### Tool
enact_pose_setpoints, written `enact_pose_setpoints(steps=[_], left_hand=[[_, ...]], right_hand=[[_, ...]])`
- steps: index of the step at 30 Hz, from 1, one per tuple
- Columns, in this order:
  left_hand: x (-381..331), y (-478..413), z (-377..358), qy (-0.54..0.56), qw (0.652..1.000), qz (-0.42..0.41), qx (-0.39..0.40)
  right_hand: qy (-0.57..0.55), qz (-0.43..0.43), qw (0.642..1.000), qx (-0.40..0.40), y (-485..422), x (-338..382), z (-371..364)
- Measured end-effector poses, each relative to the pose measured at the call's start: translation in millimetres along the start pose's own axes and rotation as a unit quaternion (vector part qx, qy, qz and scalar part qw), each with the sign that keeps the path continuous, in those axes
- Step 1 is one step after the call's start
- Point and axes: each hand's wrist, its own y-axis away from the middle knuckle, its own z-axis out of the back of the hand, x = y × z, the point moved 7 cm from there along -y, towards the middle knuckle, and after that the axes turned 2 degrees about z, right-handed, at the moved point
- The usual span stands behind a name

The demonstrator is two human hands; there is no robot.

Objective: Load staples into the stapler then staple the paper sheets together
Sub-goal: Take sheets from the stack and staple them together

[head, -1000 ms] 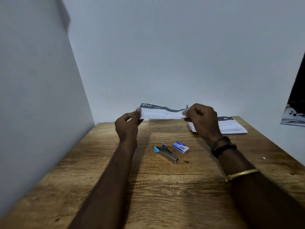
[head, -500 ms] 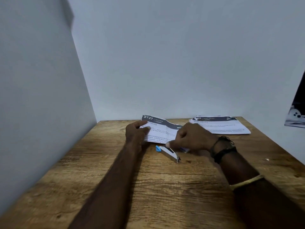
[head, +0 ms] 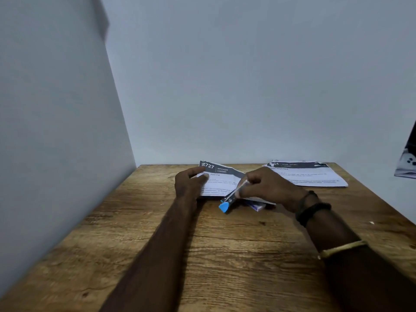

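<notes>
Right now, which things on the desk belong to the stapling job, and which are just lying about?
Job: stapler in the right hand; printed sheet under the left hand; staple box.
Lying about: second sheet, poster at right edge.

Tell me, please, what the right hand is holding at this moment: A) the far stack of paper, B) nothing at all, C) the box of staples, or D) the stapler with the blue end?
D: the right hand grips the stapler, tilted with its blue end low, beside the sheets under the left hand.
</notes>
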Motion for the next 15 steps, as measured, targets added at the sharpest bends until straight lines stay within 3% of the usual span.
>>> enact_pose_setpoints(steps=[6,10,15], left_hand=[[0,0,1,0.024,1.0,0.0,-0.012],[-1,-2,0,0.025,0.999,0.012,-0.028],[5,-1,-6,-0.001,1.0,0.02,0.008]], right_hand=[[-0.29,-0.049,0.955,-0.033,-5,-11,-2],[-0.39,-0.092,0.915,-0.045,-13,-20,-7],[-0.477,-0.135,0.863,-0.093,-28,-31,-15]])
